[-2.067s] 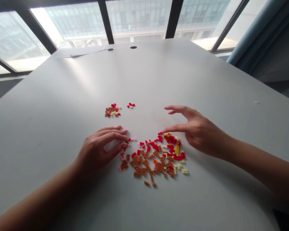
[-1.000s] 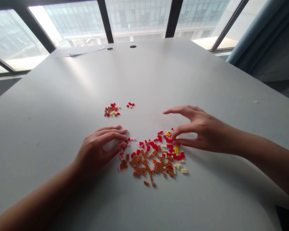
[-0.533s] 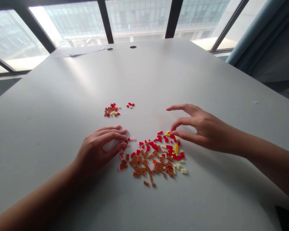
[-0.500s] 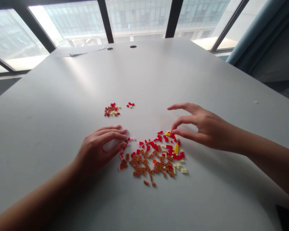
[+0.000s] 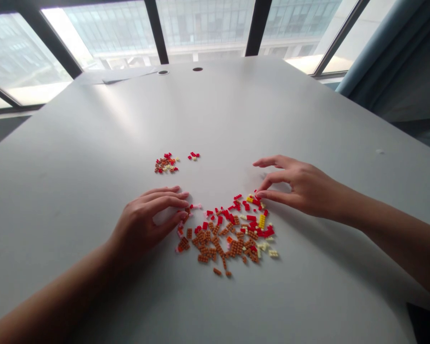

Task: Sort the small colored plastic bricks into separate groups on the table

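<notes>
Loose building bricks lie in a broad pile on the white table [image 5: 222, 124], with brown bricks [image 5: 236, 247] in the middle and red bricks [image 5: 251, 218] along the far and right sides. Yellow [image 5: 262, 221] and cream bricks [image 5: 273, 253] are at the right edge. My left hand [image 5: 150, 215] rests at the pile's left edge, fingers apart, beside some pink bricks [image 5: 197, 206]. At the far right edge, my right hand [image 5: 294, 186] has thumb and index tip pinched on a small red brick [image 5: 255, 191]. Its other fingers reach forward.
Beyond the pile lie a small heap of tiny red, brown and cream pieces [image 5: 166, 163] and a smaller red and cream cluster [image 5: 194, 155]. Two cable holes [image 5: 198, 69] and a paper sheet [image 5: 125, 75] are at the far edge, before windows. A curtain [image 5: 390, 62] hangs right.
My right hand has shifted slightly right and away from the pile, and a small red brick now shows at its fingertips. My left hand has stayed in place.
</notes>
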Available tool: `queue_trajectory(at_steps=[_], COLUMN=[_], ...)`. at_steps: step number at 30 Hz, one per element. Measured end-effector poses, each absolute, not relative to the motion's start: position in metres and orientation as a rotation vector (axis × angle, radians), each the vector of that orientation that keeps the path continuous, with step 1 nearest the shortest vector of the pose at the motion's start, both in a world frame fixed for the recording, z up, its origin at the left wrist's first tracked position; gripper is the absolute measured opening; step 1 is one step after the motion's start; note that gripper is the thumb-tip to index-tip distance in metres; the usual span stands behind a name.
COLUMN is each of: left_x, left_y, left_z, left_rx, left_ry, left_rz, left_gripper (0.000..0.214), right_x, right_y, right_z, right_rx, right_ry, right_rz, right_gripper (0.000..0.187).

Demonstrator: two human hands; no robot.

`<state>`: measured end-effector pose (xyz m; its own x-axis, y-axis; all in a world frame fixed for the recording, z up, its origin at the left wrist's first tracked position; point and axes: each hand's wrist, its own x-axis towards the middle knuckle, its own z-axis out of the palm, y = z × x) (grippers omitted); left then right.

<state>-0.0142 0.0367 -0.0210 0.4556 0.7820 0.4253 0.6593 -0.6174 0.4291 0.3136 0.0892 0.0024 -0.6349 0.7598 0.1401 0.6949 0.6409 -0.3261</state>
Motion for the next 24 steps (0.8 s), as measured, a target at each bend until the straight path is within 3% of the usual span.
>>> queue_trajectory(at_steps=[24], left_x=[-0.015], left_y=[0.037], left_z=[-0.022], left_rx=[2.486], left_ry=[1.264], left_rz=[0.891], left_gripper=[0.012], right_x=[0.319], right_y=[0.089], right_z=[0.015], right_rx=[-1.078], right_ry=[-2.69], right_rz=[0.331], right_gripper=[0.013])
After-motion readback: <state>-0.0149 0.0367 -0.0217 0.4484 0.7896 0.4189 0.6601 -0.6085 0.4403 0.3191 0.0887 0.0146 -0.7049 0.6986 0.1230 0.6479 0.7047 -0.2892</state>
